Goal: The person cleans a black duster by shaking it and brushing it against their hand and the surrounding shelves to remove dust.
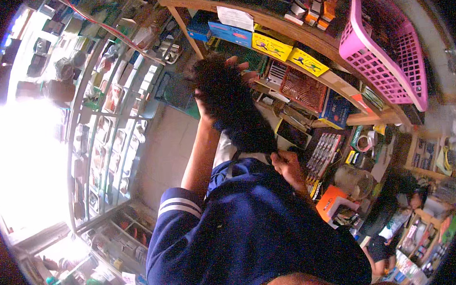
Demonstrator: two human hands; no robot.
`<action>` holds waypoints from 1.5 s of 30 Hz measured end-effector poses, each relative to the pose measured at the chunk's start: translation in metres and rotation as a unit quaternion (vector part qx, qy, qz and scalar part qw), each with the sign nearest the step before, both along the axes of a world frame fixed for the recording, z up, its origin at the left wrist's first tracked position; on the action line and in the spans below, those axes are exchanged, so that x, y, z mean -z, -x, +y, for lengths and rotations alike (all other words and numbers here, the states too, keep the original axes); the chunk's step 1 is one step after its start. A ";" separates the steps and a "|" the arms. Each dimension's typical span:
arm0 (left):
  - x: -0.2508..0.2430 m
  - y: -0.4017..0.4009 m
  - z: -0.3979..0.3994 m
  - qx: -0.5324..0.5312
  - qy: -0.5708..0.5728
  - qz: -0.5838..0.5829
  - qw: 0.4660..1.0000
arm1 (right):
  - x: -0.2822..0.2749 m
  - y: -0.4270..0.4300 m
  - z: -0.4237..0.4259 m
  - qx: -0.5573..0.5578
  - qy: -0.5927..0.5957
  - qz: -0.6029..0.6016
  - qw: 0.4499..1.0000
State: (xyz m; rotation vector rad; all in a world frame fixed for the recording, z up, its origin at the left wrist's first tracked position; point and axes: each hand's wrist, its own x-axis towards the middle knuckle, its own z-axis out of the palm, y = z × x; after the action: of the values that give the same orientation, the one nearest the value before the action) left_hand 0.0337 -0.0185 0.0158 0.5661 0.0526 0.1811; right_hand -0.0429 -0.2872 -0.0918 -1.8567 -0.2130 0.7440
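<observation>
A black, soft-looking thing (237,103), fuzzy along its upper edge, is held up before my chest; its exact kind is unclear. My left hand (207,108) grips its upper part, with the thumb side at its left and fingertips showing past its upper right edge. Much of that palm is hidden behind it. At its lower right corner my right hand (287,166) is closed on the edge, fingers curled. Below both hands is the navy shirt (255,218) on my body, with white bands on the sleeve.
Glass display shelves (112,148) with many small goods stand left, beside a bright opening. A wooden rack (303,30) holds yellow boxes (271,46) and a pink plastic basket (382,57). An orange box (331,203) lies right. Another person (390,219) is at the lower right.
</observation>
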 end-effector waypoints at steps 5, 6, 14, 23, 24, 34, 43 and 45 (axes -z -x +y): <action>-0.037 0.026 -0.039 -0.098 0.081 0.068 0.990 | 0.000 -0.010 -0.031 0.062 -0.182 0.223 0.956; -0.038 0.028 -0.047 -0.125 0.070 0.085 0.986 | -0.010 -0.011 -0.034 0.059 -0.190 0.277 0.940; -0.059 0.029 -0.061 -0.080 0.102 0.008 0.992 | -0.046 -0.007 -0.048 0.056 -0.171 0.149 0.972; -0.073 0.056 -0.046 -0.075 0.050 -0.071 0.993 | -0.032 -0.012 -0.030 -0.070 -0.222 0.116 0.966; -0.071 0.059 -0.041 -0.063 0.036 -0.123 0.990 | -0.040 -0.009 -0.029 -0.072 -0.221 0.118 0.965; -0.070 0.046 0.003 -0.038 0.082 -0.081 0.993 | -0.062 0.012 0.010 0.007 -0.227 0.106 0.968; -0.061 0.049 0.100 0.019 0.092 -0.104 0.990 | -0.036 0.029 0.093 -0.006 -0.173 0.025 0.985; -0.073 0.053 0.101 -0.016 0.058 -0.084 0.995 | -0.038 0.022 0.111 0.014 -0.167 0.027 0.986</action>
State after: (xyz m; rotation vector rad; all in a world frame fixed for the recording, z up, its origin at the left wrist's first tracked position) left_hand -0.0198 0.0823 0.0887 0.4330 -0.0911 0.2544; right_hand -0.0644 -0.1761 -0.0533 -1.5174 -0.2582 0.6922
